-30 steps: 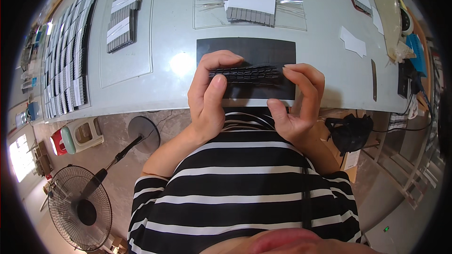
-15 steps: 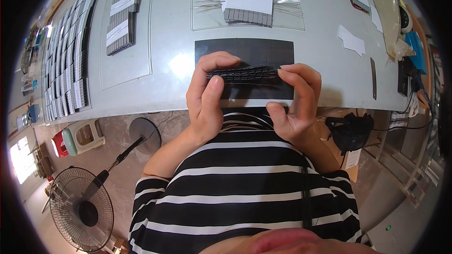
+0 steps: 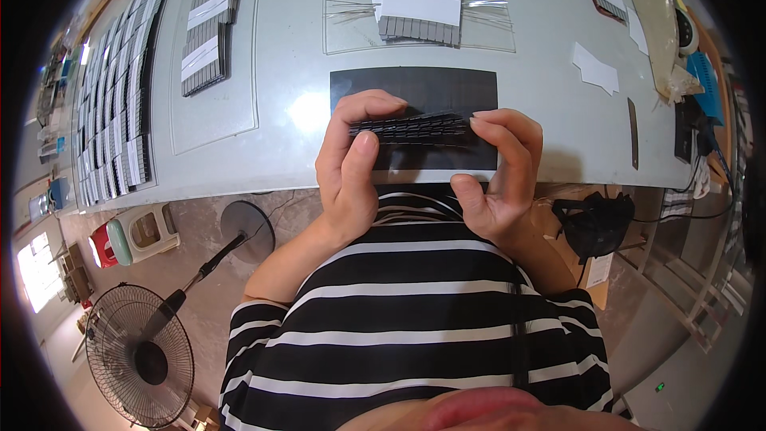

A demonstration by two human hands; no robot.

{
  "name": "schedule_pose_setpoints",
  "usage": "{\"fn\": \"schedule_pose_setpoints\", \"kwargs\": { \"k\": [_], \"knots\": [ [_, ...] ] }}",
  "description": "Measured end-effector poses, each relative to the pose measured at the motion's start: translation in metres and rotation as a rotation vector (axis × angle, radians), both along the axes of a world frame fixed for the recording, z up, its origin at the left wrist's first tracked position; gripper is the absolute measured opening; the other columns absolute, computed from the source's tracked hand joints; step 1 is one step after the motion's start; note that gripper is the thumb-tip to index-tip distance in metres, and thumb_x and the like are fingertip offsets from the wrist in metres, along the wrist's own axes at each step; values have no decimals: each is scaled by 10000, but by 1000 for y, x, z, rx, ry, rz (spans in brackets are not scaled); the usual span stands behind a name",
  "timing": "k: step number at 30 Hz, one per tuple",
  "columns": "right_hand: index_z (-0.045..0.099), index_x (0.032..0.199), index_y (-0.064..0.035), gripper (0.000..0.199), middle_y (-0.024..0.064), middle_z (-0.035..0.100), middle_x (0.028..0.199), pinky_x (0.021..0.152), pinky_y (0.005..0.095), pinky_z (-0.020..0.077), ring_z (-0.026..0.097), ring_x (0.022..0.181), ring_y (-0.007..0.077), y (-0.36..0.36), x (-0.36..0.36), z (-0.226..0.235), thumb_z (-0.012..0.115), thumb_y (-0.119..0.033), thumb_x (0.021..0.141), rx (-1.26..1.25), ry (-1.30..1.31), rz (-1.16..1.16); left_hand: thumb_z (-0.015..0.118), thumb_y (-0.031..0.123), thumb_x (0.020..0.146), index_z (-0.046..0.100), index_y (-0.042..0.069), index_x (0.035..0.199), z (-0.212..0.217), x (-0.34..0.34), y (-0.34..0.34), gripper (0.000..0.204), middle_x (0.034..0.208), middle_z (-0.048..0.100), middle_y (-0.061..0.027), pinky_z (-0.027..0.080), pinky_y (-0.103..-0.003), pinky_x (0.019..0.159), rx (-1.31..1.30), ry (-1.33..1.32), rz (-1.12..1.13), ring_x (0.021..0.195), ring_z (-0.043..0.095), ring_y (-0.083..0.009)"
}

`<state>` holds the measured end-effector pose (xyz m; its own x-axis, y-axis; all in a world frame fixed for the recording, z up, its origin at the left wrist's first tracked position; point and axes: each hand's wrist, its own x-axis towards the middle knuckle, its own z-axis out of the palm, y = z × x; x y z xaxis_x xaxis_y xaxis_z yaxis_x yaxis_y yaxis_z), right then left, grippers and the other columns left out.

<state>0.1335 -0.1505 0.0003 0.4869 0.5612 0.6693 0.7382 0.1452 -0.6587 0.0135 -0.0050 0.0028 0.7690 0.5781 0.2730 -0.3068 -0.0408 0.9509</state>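
My left hand [image 3: 349, 164] is closed on the left end of a bundle of thin dark segmented strips [image 3: 415, 127], thumb on the near side and fingers on the far side. The strips are seen edge-on and fan apart slightly toward the right. At that right end, the fingertips of my right hand [image 3: 505, 168] touch or almost touch the strips; its thumb stands well apart from the curved fingers. Beneath the bundle lies a black rectangular mat [image 3: 439, 84] at the table's near edge.
Beyond the mat is a stack of grey segmented pieces [image 3: 420, 32] with a white band and thin wires sticking out sideways. More banded stacks [image 3: 203, 61] and long rows [image 3: 112, 112] fill the left. A dark flat bar [image 3: 633, 134] and white paper [image 3: 595, 69] lie right. A fan [image 3: 140, 355] stands left below.
Hardly anything differs. The strips at the right end of the bundle have shifted slightly, and both hands keep nearly the same place.
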Motion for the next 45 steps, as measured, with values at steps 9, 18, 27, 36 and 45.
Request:
{"fn": "schedule_pose_setpoints", "kwargs": {
  "k": [9, 18, 27, 36, 45],
  "knots": [
    [525, 1271, 32, 493, 164, 478, 1265, 973, 351, 411, 477, 1129, 260, -4, 2, 0, 686, -265, 913, -75, -26, 51, 440, 277, 1026, 563, -41, 1186, 0, 0, 0, 377, 1202, 552, -149, 401, -329, 994, 5, 4, 5, 1109, 529, -208],
    [586, 1208, 9, 488, 165, 527, 1222, 924, 347, 449, 513, 1075, 266, -3, -1, 6, 767, -175, 794, 12, 236, 103, 440, 273, 1023, 563, -41, 1186, 0, 0, 0, 375, 1202, 555, -152, 399, -331, 995, 5, 0, 5, 1109, 528, -210],
    [581, 1187, 14, 453, 169, 522, 1220, 935, 338, 441, 508, 1080, 262, -3, 2, 8, 750, -144, 797, -13, 239, 151, 440, 264, 1018, 565, -41, 1182, -1, 0, 0, 368, 1197, 557, -156, 396, -334, 999, 8, 3, 6, 1112, 527, -217],
    [584, 1181, 11, 429, 162, 530, 1226, 917, 322, 441, 515, 1069, 245, -5, 3, 12, 735, -115, 800, -44, 363, 193, 440, 252, 1018, 561, -41, 1179, -1, 1, -1, 356, 1192, 554, -155, 394, -335, 1001, 18, -6, 4, 1112, 527, -218],
    [588, 1171, 1, 429, 152, 533, 1224, 881, 304, 435, 507, 1064, 234, -6, 6, 8, 742, -102, 785, -19, 334, 228, 437, 246, 1018, 557, -41, 1182, -1, 0, -1, 351, 1186, 556, -156, 400, -335, 996, 15, -2, 1, 1105, 531, -217]
  ]
}}
